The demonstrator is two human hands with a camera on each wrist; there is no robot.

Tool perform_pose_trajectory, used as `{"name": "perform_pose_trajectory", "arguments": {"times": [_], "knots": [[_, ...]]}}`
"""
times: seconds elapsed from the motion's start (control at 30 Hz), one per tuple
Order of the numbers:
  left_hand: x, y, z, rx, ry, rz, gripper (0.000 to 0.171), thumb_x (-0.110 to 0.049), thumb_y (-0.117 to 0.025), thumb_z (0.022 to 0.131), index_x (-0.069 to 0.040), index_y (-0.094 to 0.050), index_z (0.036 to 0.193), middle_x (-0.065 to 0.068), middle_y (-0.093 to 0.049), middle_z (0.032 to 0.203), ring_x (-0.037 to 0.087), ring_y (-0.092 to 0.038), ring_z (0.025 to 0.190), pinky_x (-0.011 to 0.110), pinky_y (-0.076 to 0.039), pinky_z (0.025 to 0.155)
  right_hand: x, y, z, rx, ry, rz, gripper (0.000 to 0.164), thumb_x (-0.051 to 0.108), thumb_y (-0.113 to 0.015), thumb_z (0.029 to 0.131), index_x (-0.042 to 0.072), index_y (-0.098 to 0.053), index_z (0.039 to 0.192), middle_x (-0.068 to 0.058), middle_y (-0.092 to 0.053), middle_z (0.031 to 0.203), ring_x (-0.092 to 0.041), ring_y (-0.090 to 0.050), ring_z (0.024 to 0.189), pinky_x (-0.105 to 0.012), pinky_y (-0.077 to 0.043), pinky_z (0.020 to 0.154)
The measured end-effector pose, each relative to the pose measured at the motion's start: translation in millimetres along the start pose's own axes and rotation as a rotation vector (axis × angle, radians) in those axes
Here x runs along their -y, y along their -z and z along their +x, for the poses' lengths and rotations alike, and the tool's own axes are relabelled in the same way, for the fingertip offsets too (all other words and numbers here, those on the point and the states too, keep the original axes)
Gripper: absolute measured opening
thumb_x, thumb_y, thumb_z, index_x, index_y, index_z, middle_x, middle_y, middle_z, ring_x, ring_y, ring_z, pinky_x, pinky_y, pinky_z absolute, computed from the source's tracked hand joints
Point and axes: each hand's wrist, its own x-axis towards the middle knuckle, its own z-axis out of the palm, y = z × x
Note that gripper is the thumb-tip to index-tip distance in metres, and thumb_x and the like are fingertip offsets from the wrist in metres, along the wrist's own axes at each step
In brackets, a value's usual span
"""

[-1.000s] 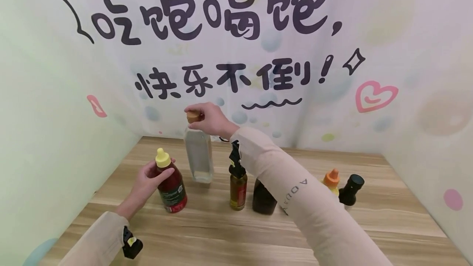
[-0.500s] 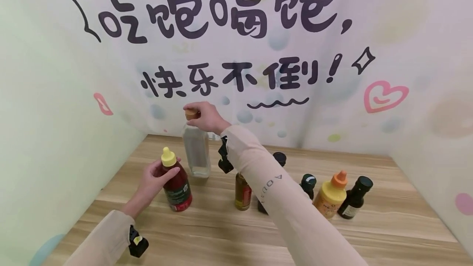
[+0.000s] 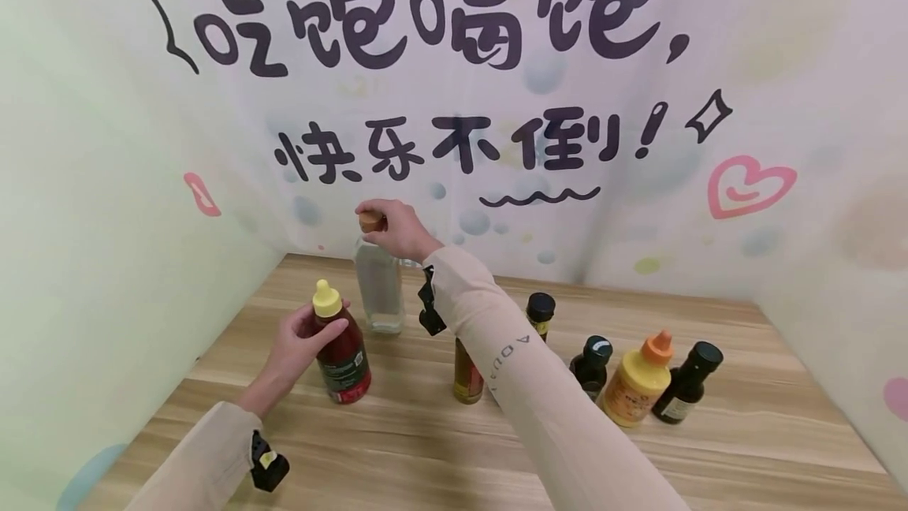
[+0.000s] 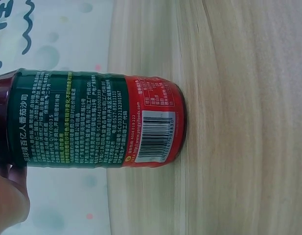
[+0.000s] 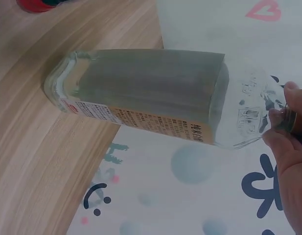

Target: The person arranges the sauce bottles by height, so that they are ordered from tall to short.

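My left hand (image 3: 301, 345) grips a ketchup bottle (image 3: 345, 365) around its upper part, just below the yellow nozzle cap (image 3: 327, 300). The bottle stands upright on the table; its green and red label (image 4: 72, 120) fills much of the left wrist view. Farther back, my right hand (image 3: 399, 229) holds a tall clear glass bottle (image 3: 379, 286) by its brown cap (image 3: 371, 221), fingers and thumb curled around it. Clear liquid fills most of that bottle, and its base (image 5: 62, 81) is at the tabletop near the back wall. It is behind and slightly right of the ketchup.
Under my right forearm stands a partly hidden oil-coloured bottle (image 3: 468, 373), with a black-capped bottle (image 3: 541, 310) behind. To the right are a dark bottle (image 3: 590, 365), a yellow squeeze bottle (image 3: 634, 389) and another dark bottle (image 3: 688, 385). A printed cloth (image 3: 454, 85) hangs behind the wooden table (image 3: 397, 456).
My right hand has shifted the clear bottle slightly left and back. The right forearm has swung left, uncovering bottles on the right. The left hand keeps its grip on the ketchup bottle.
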Motion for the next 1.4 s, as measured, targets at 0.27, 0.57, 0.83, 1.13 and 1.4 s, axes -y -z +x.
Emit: {"name": "perform_pose_trajectory", "arguments": {"times": [0.27, 0.57, 0.83, 1.13, 1.4], "knots": [[2.0, -0.3, 0.3, 0.020, -0.004, -0.015, 0.031, -0.014, -0.056, 0.088, -0.005, -0.053, 0.117, -0.013, -0.060, 0.107, 0.005, -0.053, 0.098, 0.019, -0.044, 0.079, -7, -8, 3, 0.004, 0.012, 0.020, 0.037, 0.002, -0.064, 0.079, 0.006, -0.056, 0.116, -0.009, -0.057, 0.109, -0.015, -0.052, 0.086, -0.017, -0.042, 0.071], [2.3, 0.7, 0.0, 0.007, 0.001, 0.012, 0.034, -0.016, -0.057, 0.087, -0.004, -0.052, 0.118, -0.001, -0.059, 0.114, 0.005, -0.053, 0.098, 0.019, -0.044, 0.079, -6, -13, 4, -0.035, -0.043, 0.085, 0.040, 0.001, -0.062, 0.081, 0.007, -0.054, 0.120, -0.009, -0.055, 0.111, -0.016, -0.050, 0.087, -0.019, -0.040, 0.072], [3.5, 0.1, 0.1, 0.003, 0.028, 0.016, 0.037, -0.021, -0.058, 0.087, -0.005, -0.051, 0.120, -0.003, -0.059, 0.114, 0.006, -0.052, 0.099, 0.021, -0.044, 0.080, -4, -15, 3, -0.054, -0.094, 0.161, 0.044, 0.000, -0.062, 0.081, 0.008, -0.052, 0.122, -0.009, -0.054, 0.112, -0.016, -0.050, 0.089, -0.019, -0.042, 0.072], [1.4, -2.4, 0.0, -0.007, -0.005, 0.006, 0.032, -0.016, -0.056, 0.088, -0.004, -0.052, 0.117, -0.003, -0.059, 0.113, 0.006, -0.053, 0.097, 0.019, -0.044, 0.079, 0, -5, 0, -0.036, -0.106, 0.232, 0.048, 0.004, -0.063, 0.080, 0.008, -0.049, 0.126, -0.010, -0.053, 0.116, -0.020, -0.052, 0.102, -0.020, -0.044, 0.077], [1.2, -3.5, -0.5, -0.022, -0.002, 0.005, 0.030, -0.015, -0.057, 0.087, -0.007, -0.054, 0.116, -0.008, -0.059, 0.110, 0.005, -0.052, 0.098, 0.018, -0.044, 0.079, 0, 11, -2, -0.032, -0.141, 0.270, 0.049, 0.010, -0.066, 0.079, 0.009, -0.049, 0.125, -0.009, -0.047, 0.128, -0.024, -0.047, 0.114, -0.022, -0.042, 0.086]]}}
